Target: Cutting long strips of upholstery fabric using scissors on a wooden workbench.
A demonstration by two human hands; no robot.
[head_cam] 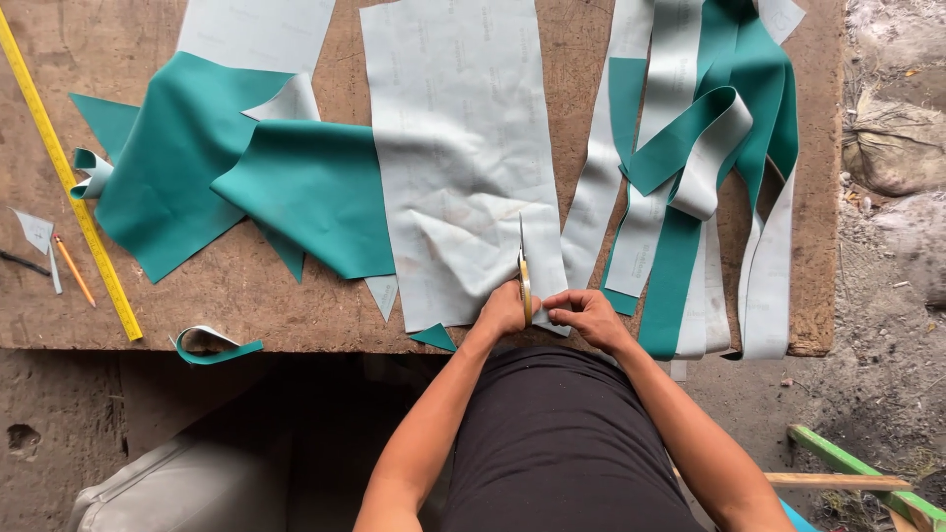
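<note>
Left hand (503, 313) closed around scissors (524, 271) at the near table edge, blades pointing straight away from the body, long axis running near to far. Right hand (588, 315) just beside, fingers pinching the near edge of the grey sheet (458, 148). Sheet lying lengthwise across the wooden table (246, 296), grey side up. Teal pieces (246, 177) to the left, cut strips (690, 177) to the right. Yellow ruler (69, 182) and pencil (74, 269) far left.
</note>
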